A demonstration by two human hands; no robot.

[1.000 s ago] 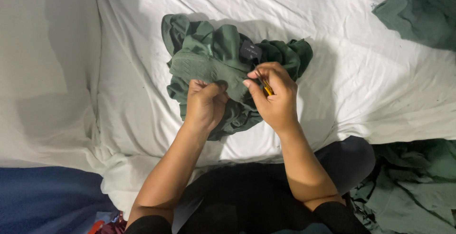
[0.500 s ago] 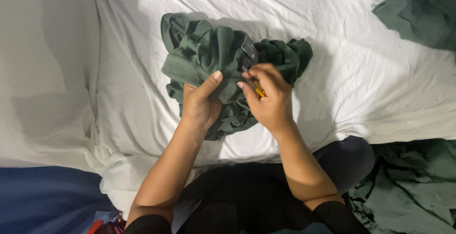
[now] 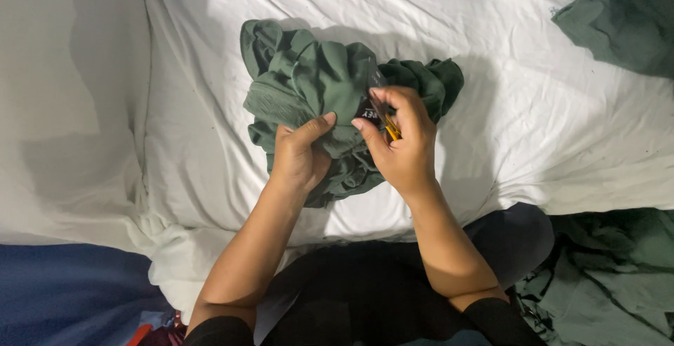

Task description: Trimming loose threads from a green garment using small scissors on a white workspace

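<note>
L hand (image 3: 300, 155) now grips the bunched green garment (image 3: 319, 86) w/ thumb up; R hand (image 3: 401, 142) pinches its black label (image 3: 368, 112) plus small yellow tool (image 3: 392, 129). Label exposed on bed sheet (image 3: 533, 121).

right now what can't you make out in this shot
Head view:
- Small yellow tool: mostly hidden inside the right hand; its kind is unclear.
- Dark tag on the green garment: partly covered by fingers.
- Green cloth, top right: cut off by the frame edge.
</note>
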